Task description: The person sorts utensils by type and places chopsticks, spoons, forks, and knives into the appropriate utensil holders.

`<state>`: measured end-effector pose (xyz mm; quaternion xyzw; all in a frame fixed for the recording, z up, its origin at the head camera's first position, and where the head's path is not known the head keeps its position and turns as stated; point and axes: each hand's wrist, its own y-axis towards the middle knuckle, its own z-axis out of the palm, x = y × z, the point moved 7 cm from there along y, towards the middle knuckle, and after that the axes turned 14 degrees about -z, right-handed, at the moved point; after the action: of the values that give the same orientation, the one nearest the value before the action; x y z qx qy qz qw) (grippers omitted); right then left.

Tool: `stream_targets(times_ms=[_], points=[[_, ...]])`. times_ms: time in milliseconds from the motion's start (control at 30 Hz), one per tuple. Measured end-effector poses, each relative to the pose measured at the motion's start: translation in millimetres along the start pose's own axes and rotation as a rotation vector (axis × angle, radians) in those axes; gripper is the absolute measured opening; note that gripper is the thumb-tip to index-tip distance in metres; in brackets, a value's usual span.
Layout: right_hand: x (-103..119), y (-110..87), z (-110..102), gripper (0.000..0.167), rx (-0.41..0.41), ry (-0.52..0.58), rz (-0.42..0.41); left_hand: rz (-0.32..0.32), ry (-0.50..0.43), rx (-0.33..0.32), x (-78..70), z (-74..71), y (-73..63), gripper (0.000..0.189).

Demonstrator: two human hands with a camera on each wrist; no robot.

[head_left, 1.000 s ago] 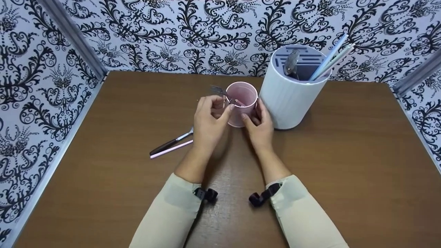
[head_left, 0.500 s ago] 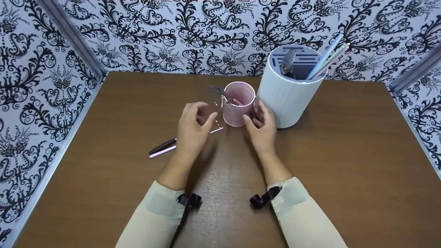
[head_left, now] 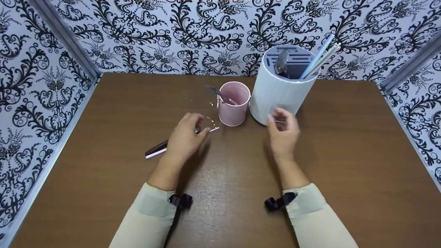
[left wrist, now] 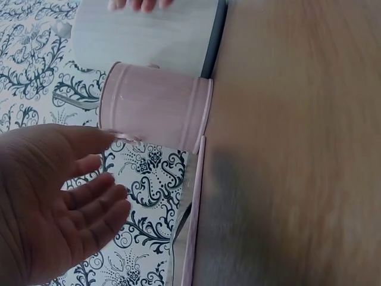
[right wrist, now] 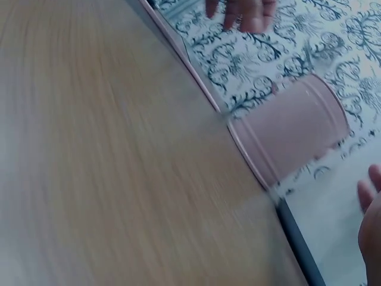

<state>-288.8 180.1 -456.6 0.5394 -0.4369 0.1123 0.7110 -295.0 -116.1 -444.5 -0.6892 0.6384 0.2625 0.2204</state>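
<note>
A pink cup (head_left: 232,114) stands upright with a fork (head_left: 214,90) leaning out over its left rim. My left hand (head_left: 184,136) hovers left of it with loosely bent fingers, holding nothing. Under that hand lie a dark-handled utensil (head_left: 156,148), its far part mostly covered, and a thin pink stick (head_left: 156,153). My right hand (head_left: 285,136) is in front of the white utensil holder (head_left: 272,96), fingers loosely bent, nothing visible in them. In the left wrist view the pink cup (left wrist: 158,107) is beyond my left fingertips, apart from them.
A spoon (head_left: 281,62), a blue stick (head_left: 317,57) and pale green sticks (head_left: 327,58) stand in the holder's slotted top. Small pale bits (head_left: 212,121) lie on the wooden table (head_left: 227,193) left of the cup. A patterned wall (head_left: 165,41) rises behind.
My left hand has drawn away from the fork and cup, down and left over the lying utensils. My right hand has let go of the cup and moved right.
</note>
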Motion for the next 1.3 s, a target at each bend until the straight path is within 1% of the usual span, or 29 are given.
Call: stream_targets(times_ms=[100, 167, 267, 367, 433, 500, 667, 733, 800, 867, 967, 1100, 1200, 1300], points=[[0, 9.2, -20, 0.023, -0.12, 0.013, -0.09, -0.006, 0.071, 0.043, 2.9, 3.9, -0.5, 0.034], [-4, 15.2, -31, 0.023, -0.181, 0.047, -0.122, -0.008, 0.111, 0.055, 5.5, 5.6, -0.7, 0.034], [-18, 22.2, -42, 0.03, -0.227, 0.079, -0.127, -0.015, 0.175, 0.074, 10.1, 8.5, -0.7, 0.031], [-34, 26.2, -49, 0.042, -0.237, 0.083, -0.095, -0.02, 0.234, 0.104, 14.5, 12.9, -0.7, 0.028], [-43, 28.2, -52, 0.052, -0.225, 0.067, -0.064, -0.016, 0.264, 0.12, 16.4, 15.3, -0.8, 0.027], [-49, 29.9, -52, 0.064, -0.19, 0.056, -0.022, -0.012, 0.29, 0.128, 17.8, 16.8, -0.9, 0.025], [-66, 31.6, -41, 0.097, -0.039, 0.075, 0.099, 0.0, 0.336, 0.121, 20.0, 16.5, -1.7, 0.02], [-72, 31.7, -37, 0.106, 0.004, 0.093, 0.139, 0.006, 0.349, 0.118, 20.6, 15.9, -2.1, 0.016], [-76, 31.2, -33, 0.109, 0.036, 0.101, 0.177, 0.003, 0.363, 0.122, 21.9, 15.1, -2.5, 0.012], [-78, 31.4, -30, 0.11, 0.065, 0.104, 0.207, 0.0, 0.376, 0.129, 22.9, 13.6, -2.5, 0.007], [-79, 31.8, -27, 0.108, 0.1, 0.112, 0.225, -0.02, 0.38, 0.147, 25.7, 10.1, -2.2, 0.005], [-78, 33.2, -22, 0.108, 0.106, 0.21, 0.196, -0.038, 0.388, 0.169, 29.8, 6.5, -1.8, 0.01], [-78, 32.8, -22, 0.109, 0.102, 0.255, 0.182, -0.034, 0.402, 0.176, 31.0, 6.3, -2.1, 0.013], [-80, 32.3, -24, 0.11, 0.098, 0.245, 0.185, -0.026, 0.41, 0.17, 30.2, 6.6, -2.6, 0.014]])
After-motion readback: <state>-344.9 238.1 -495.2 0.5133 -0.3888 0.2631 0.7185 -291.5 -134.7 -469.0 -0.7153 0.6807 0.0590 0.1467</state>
